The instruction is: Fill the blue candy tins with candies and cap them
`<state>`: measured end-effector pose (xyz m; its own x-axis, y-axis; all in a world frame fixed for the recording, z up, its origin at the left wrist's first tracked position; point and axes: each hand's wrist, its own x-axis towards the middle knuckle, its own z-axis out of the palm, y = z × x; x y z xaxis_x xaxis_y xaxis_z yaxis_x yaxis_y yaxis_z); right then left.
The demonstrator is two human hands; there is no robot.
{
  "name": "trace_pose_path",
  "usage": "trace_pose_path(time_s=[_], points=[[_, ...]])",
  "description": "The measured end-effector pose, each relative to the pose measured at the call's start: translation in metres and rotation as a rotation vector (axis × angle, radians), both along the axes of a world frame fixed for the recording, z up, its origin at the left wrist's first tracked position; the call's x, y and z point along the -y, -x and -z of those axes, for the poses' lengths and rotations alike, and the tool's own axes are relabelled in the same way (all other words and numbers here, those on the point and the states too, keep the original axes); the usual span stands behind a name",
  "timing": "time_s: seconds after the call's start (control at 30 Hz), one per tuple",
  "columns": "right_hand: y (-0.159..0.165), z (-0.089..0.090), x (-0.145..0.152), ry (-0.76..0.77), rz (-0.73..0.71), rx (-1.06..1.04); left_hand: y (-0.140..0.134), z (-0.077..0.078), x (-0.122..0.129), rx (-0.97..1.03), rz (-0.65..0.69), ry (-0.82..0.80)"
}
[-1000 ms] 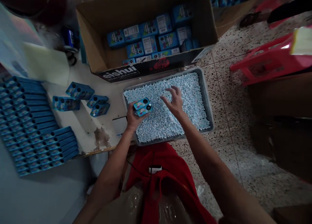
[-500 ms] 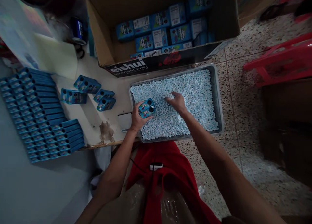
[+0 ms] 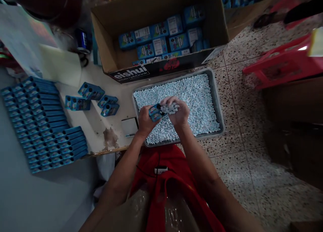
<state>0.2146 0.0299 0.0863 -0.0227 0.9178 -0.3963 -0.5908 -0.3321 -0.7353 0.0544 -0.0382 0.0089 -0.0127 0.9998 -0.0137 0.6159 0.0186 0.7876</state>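
Observation:
Two small blue boxes [image 3: 155, 112] are gripped side by side in my left hand [image 3: 145, 121], above the left part of a grey tray [image 3: 221, 107]. Pale blue and white candies [image 3: 196, 101], small like pellets, fill that tray. My right hand [image 3: 182, 112] is cupped around a heap of these candies [image 3: 169, 108]. Its fingers meet the open ends of the held boxes, and the heap lies right at their openings. How many candies have entered the boxes is hidden.
Several blue boxes [image 3: 84, 90] stand on the table left of the tray, with a large stacked block of them [image 3: 42, 124] farther left. A cardboard carton [image 3: 108, 57] holding more boxes stands behind the tray. A red plastic stool [image 3: 280, 62] is at the right.
My right hand has risen from the candies with a handful and moved left to the boxes. My left hand has tilted the boxes towards it. The camera view has shifted slightly.

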Motion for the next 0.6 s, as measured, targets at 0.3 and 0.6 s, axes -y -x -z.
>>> trace_pose_path(time_s=[0.3, 0.6], points=[[0.013, 0.009, 0.000, -0.226, -0.137, 0.315, -0.006, 0.004, -0.008, 0.010, -0.059, 0.062], [-0.069, 0.048, 0.078, -0.294, -0.568, 1.297, 0.019, 0.019, -0.012, 0.041, -0.113, 0.073]])
